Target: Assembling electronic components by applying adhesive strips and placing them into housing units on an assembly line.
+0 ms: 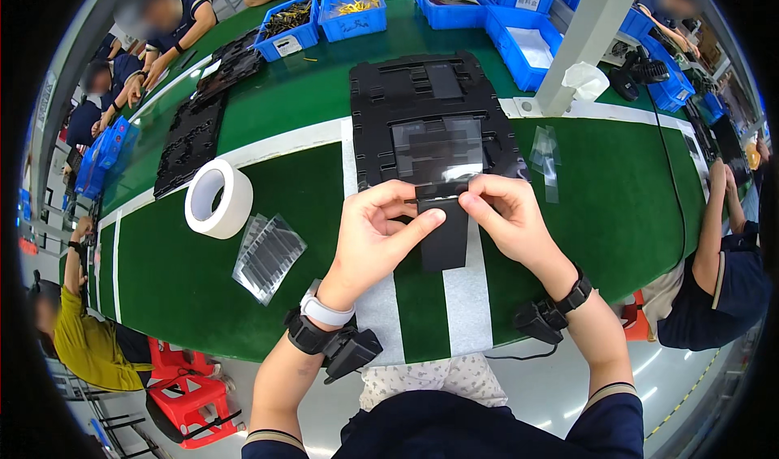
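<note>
My left hand (380,225) is closed at the upper left corner of a flat black rectangular piece (444,248), its thumb lying across the face. From the other side, my right hand (510,217) pinches thumb and forefinger at the piece's upper right corner. A narrow shiny strip, perhaps film, runs along the edge between the fingertips; exactly what the right fingers grip is hard to make out. Just beyond the hands, a clear film sheet (438,147) lies over a black molded tray (377,106) with cutouts.
Left of my hands are a white tape roll (238,199) and clear strips (272,256). More clear strips (546,159) lie right of the tray. Blue bins (353,23) line the far side, near a metal post (588,37). Black trays (191,139) sit left; co-workers surround the table.
</note>
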{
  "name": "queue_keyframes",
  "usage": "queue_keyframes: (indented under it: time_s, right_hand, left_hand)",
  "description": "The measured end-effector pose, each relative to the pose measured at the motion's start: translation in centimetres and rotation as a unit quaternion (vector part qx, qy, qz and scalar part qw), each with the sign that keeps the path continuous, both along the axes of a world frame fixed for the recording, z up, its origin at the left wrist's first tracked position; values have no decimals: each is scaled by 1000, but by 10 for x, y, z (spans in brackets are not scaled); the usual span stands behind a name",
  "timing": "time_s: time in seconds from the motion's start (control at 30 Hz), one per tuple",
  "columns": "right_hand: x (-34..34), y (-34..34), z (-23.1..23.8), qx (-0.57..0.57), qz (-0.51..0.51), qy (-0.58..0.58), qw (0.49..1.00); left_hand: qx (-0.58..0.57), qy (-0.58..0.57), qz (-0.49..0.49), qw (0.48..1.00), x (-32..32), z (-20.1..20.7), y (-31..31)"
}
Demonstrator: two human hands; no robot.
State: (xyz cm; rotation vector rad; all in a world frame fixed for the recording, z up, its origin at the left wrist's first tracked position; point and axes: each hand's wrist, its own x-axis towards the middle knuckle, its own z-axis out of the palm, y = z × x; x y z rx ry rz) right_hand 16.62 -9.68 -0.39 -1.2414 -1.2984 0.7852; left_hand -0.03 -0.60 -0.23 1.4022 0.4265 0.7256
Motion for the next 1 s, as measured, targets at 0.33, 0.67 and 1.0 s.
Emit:
queue_keyframes:
  time_s: [0.33, 0.67, 1.0]
  right_hand:
    - [-4, 2, 1, -59, 42, 73, 995]
    - [-2, 4, -5, -24, -7, 112, 993]
    - [-7, 0, 2, -56, 37, 40, 997]
  left_hand:
    - [16, -55, 22, 998, 2, -5, 1]
    - [179, -43, 63, 981, 3, 0, -7]
    - [194, 9, 79, 978, -1, 4, -3]
